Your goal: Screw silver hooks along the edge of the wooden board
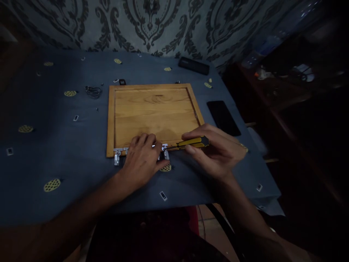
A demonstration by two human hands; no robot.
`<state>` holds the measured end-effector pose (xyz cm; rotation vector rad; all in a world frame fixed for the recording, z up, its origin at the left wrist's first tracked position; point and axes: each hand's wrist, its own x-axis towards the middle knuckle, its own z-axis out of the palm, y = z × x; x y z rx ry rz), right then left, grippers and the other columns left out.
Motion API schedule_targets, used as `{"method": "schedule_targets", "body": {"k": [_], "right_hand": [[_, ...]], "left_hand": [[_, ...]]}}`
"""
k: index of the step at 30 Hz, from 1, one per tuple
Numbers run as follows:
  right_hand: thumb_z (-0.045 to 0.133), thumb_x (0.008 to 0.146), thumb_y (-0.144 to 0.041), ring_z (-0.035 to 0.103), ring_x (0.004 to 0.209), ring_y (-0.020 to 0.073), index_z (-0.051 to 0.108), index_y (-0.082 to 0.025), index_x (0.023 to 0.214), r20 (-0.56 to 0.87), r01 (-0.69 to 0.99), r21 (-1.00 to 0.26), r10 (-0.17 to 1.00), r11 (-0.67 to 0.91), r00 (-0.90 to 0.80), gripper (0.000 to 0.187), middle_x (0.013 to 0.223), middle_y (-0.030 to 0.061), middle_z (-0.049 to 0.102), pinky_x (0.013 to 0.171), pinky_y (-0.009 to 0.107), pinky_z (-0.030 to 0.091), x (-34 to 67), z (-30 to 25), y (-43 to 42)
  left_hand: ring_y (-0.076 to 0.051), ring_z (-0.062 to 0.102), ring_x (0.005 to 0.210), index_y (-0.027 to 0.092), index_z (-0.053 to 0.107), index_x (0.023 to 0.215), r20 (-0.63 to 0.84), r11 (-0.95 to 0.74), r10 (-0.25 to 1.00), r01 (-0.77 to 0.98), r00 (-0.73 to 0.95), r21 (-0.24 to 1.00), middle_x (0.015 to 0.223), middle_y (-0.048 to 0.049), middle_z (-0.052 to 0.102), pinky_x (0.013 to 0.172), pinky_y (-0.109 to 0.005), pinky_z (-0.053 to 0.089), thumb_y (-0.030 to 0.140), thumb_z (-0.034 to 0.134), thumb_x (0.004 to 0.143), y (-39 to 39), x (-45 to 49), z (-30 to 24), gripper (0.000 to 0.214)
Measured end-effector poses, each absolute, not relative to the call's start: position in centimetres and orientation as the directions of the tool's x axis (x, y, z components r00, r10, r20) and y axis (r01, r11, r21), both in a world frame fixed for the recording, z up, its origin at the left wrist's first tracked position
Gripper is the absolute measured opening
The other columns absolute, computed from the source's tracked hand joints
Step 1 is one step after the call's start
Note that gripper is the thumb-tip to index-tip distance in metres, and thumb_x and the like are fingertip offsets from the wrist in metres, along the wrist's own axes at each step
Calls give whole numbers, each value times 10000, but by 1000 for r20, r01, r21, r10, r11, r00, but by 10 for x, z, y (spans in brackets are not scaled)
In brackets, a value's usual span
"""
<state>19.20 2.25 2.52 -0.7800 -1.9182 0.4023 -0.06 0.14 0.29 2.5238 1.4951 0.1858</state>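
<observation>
A wooden framed panel (152,116) lies flat on the cloth-covered table. Along its near edge runs a shiny metal fitting (117,153) with bracket-like ends that hang over the edge. My left hand (141,156) is closed over the middle of this fitting, fingers bent onto the panel, and hides much of it. Between the thumb and fingers of my right hand (218,149) is a yellow and black screwdriver (193,142). Its shaft points left, with the tip at the fitting's right part, close to my left fingers. Whether the tip sits in a screw is too small to tell.
A black phone (223,117) lies right of the panel. Farther back are a dark oblong case (193,66) and a small black piece (122,82). A coiled cable (93,91) and tiny loose parts (97,109) lie to the left. A patterned wall covering (149,25) rises behind.
</observation>
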Motion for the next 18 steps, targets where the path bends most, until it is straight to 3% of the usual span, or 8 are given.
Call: {"method": "schedule_targets", "body": {"k": [4,8,13,18], "right_hand": [[698,917,-320,650,621,166,749,-229,956,728,342,-623,681,704,-76,112,812,34,710,523,316,530,190,23,19],[681,933,-369,598,517,116,743,-235,964,665,291,-734,736,613,126,152,850,20,675,395,272,471,192,19,20],[693,922,-308,643,610,149,734,-241,927,646,349,-713,764,608,-11,78,814,18,690,533,308,541,195,17,23],[687,907,-230,634,656,146,710,-226,904,657,362,-664,742,654,-136,23,823,16,706,556,296,508,193,21,24]], "left_hand": [[-313,559,1091,138,682,1100,26,-476,876,852,482,219,1118,-106,638,954,-457,464,486,720,879,1,-1,2,414],[-312,566,1085,138,683,1112,26,-477,875,850,484,223,1108,-99,638,943,-455,471,474,728,875,1,-2,1,413],[-318,577,1051,147,693,1086,58,-485,873,850,484,205,1090,-99,644,909,-461,484,454,739,871,1,-2,-1,378],[-317,580,1039,151,687,1113,75,-488,872,848,484,207,1079,-95,646,903,-466,489,438,739,876,0,-2,0,376]]}}
